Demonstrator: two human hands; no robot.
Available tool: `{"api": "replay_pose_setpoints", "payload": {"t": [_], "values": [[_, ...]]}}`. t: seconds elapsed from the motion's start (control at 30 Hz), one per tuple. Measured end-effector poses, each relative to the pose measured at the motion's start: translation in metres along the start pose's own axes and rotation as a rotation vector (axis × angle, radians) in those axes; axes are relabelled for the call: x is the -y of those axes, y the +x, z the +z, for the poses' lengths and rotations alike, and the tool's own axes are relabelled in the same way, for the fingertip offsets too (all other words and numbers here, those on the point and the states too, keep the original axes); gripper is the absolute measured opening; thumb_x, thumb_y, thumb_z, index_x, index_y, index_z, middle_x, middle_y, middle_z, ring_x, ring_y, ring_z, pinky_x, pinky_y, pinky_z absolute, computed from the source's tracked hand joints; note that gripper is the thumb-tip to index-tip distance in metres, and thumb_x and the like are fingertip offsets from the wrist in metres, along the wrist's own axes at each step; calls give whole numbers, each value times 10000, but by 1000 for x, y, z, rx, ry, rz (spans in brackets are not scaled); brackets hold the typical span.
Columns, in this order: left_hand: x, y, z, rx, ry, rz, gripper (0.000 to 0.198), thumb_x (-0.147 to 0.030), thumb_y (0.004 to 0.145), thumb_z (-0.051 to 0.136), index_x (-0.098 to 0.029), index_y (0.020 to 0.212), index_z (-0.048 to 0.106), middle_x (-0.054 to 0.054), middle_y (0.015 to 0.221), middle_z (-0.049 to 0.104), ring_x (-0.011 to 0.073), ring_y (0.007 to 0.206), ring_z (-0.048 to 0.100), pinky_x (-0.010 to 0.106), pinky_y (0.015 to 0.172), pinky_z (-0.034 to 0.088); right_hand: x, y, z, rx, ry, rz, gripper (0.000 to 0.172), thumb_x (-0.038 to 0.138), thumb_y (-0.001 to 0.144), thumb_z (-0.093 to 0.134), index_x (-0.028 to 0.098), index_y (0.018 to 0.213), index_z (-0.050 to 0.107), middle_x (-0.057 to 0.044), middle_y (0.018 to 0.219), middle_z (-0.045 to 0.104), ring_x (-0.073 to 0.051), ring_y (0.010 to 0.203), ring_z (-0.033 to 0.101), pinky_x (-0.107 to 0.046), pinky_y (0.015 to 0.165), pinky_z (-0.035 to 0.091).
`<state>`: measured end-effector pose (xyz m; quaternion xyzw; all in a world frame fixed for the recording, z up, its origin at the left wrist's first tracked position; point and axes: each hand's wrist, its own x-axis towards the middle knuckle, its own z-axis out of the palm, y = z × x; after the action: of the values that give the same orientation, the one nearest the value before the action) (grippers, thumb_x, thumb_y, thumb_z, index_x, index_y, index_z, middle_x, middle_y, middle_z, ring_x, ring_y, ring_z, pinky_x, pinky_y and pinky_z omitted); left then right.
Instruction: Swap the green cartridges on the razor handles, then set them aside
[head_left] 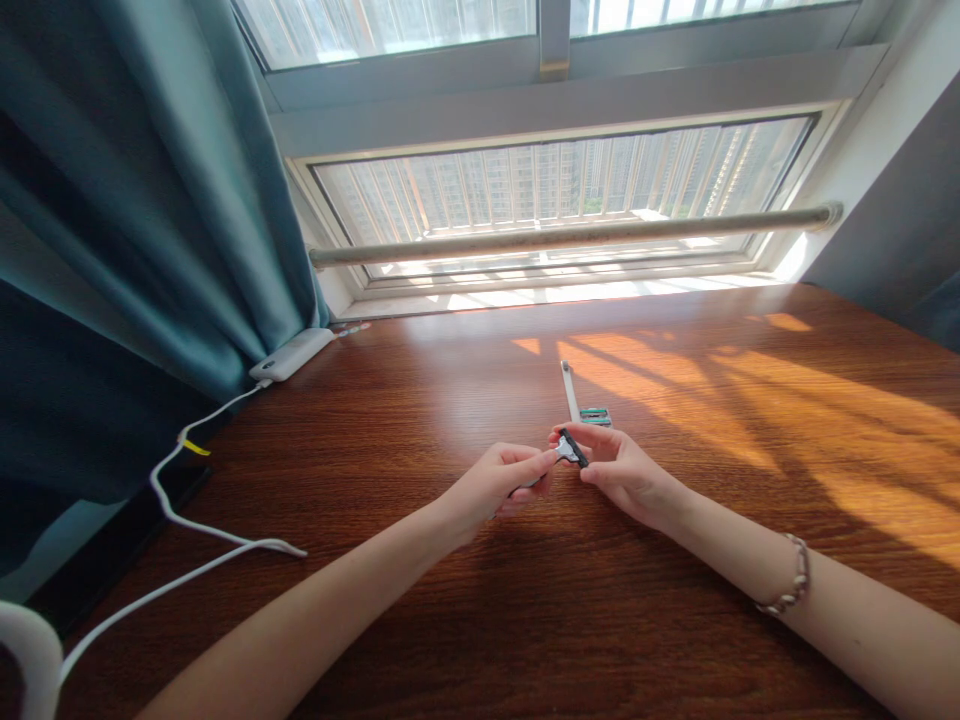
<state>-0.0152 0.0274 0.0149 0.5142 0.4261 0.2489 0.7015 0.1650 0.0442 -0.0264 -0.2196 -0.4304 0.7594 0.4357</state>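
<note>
My left hand point(517, 475) is closed around the handle of a razor point(568, 449). Its silvery neck and black head stick out to the right, past my thumb. Thumb and fingers of my right hand point(622, 470) pinch the black head at its two ends; a beaded bracelet circles that wrist. Just beyond my fingers, a small clear case with a green strip point(595, 415), which looks like a blade cartridge, lies on the wooden table point(420, 400). Beside it is a slim white stick with a grey tip point(568, 388), pointing away from me. Most of the razor's handle is hidden in my left hand.
A white power strip point(292, 354) lies at the table's far left by the blue curtain point(187, 180). From it a white cable point(161, 490) runs down the left side. Behind the table, a rail point(577, 235) crosses the window. Sunlight streaks the right side.
</note>
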Motion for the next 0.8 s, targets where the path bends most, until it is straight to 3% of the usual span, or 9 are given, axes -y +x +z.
{"api": "replay_pose_setpoints", "payload": {"t": [0.8], "values": [[-2,-1,1,-46,48,-32,444,-566,717,491,-150,565,453,-80,398,272,35,359,166,207,365,96,1,0,1,-45,30,10,428,140,543,751,270,941,659,-1,967,663,-159,898,573,-320,876,385]]}}
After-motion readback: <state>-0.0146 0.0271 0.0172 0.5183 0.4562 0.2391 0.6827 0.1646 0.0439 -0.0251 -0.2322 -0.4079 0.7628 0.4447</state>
